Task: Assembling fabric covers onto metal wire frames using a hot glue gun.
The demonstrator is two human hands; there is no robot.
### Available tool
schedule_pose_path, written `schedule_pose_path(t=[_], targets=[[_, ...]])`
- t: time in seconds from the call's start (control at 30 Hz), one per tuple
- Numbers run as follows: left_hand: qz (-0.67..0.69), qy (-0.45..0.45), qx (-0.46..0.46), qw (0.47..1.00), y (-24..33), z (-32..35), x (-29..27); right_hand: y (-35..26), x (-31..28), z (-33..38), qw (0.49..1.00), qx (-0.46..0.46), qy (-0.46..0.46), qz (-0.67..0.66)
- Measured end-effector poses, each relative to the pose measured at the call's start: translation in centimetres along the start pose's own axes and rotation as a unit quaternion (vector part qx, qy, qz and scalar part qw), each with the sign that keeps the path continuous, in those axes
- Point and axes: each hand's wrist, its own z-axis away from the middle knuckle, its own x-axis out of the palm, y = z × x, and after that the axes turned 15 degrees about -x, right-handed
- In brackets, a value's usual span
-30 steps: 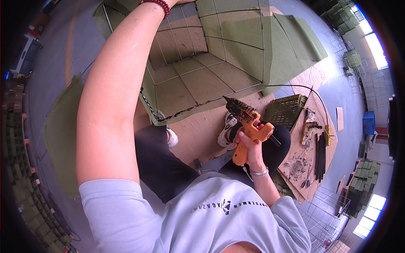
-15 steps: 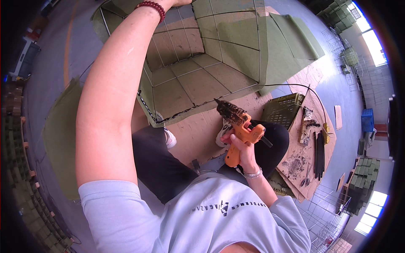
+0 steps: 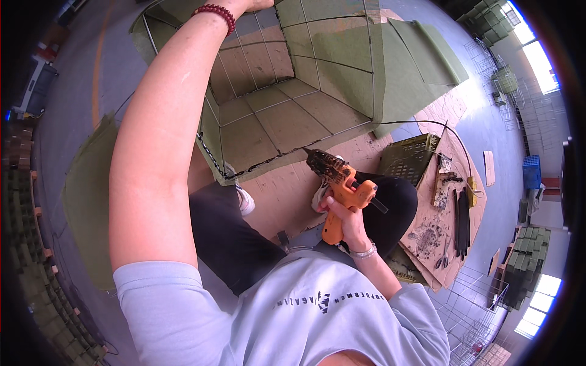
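Note:
My right hand (image 3: pixel 349 221) is wrapped round the grip of an orange glue gun (image 3: pixel 347 190), its blackened nozzle pointing up and left and a dark glue stick jutting from its back. The tip is close to the near edge of a wire-frame box (image 3: pixel 293 116) lined with green fabric. Black glue (image 3: pixel 259 166) runs in an uneven line along that near edge and up its left corner. Over the box's left side stretches my left arm, with my left hand (image 3: pixel 259 3) at the far top rim; the picture's edge cuts off its fingers.
Cardboard (image 3: pixel 281 204) lies under the box. To the right are a green plastic crate (image 3: pixel 410 157), black glue sticks (image 3: pixel 463 226), scissors (image 3: pixel 442 262) and the gun's dark cable (image 3: pixel 421 122). Green fabric (image 3: pixel 421 58) spreads from the box's right side. Wire panels (image 3: pixel 458 305) stand lower right.
The glue gun in my right hand has shifted slightly left and up, its tip nearer the box edge. My left arm and the box have moved only a little.

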Motion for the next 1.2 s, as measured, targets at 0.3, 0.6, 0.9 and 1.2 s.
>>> schedule_pose_path(t=[0.3,0.6,0.9,1.2], targets=[[-0.003,-0.008,-0.009,1.000,0.0,0.1,-0.2,-1.2,-2.4,-1.7,0.996,-0.034,0.070,0.046],[-0.005,-0.003,-0.016,1.000,-0.5,0.6,-0.7,-3.2,-2.7,-3.7,0.998,-0.028,0.016,0.062],[-0.008,-0.008,-0.008,1.000,0.2,0.8,-0.4,-5.4,-2.8,-5.6,0.991,0.021,-0.007,0.130],[0.003,0.001,-0.001,1.000,0.0,0.8,-0.3,-5.7,-3.4,-5.3,0.993,0.020,-0.017,0.115]])
